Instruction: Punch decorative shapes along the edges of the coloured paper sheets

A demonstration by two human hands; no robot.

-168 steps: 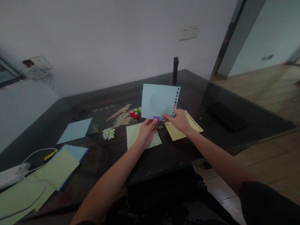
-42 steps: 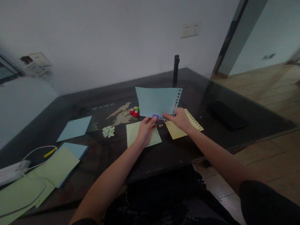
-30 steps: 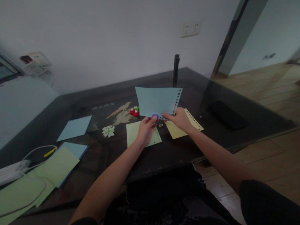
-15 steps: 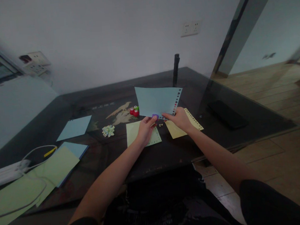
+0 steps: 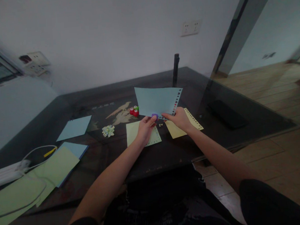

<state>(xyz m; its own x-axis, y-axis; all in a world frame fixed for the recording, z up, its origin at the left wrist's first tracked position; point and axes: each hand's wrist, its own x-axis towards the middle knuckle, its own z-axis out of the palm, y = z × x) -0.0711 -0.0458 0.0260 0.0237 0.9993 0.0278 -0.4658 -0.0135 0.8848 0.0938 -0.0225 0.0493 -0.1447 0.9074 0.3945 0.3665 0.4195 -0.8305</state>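
A pale blue sheet of paper (image 5: pixel 156 100) is held up above the table, with small holes punched along its right and near edges. My left hand (image 5: pixel 146 127) is closed around a small purple craft punch (image 5: pixel 155 116) at the sheet's near edge. My right hand (image 5: pixel 179 118) pinches the sheet near its lower right corner. Beneath my left hand lies a pale green sheet (image 5: pixel 132 132) with a punched edge. Under my right hand is a yellow sheet (image 5: pixel 179 132), also punched. Tiny paper cut-outs (image 5: pixel 160 124) lie between the two sheets.
Red and green craft punches (image 5: pixel 134 111) with eye-like knobs stand behind my left hand. A pile of paper cut-outs (image 5: pixel 108 130) lies further left, near another blue sheet (image 5: pixel 74 127). Stacked paper (image 5: pixel 65 160), a white power strip (image 5: pixel 8 174) and a black phone-like slab (image 5: pixel 226 114) are on the table.
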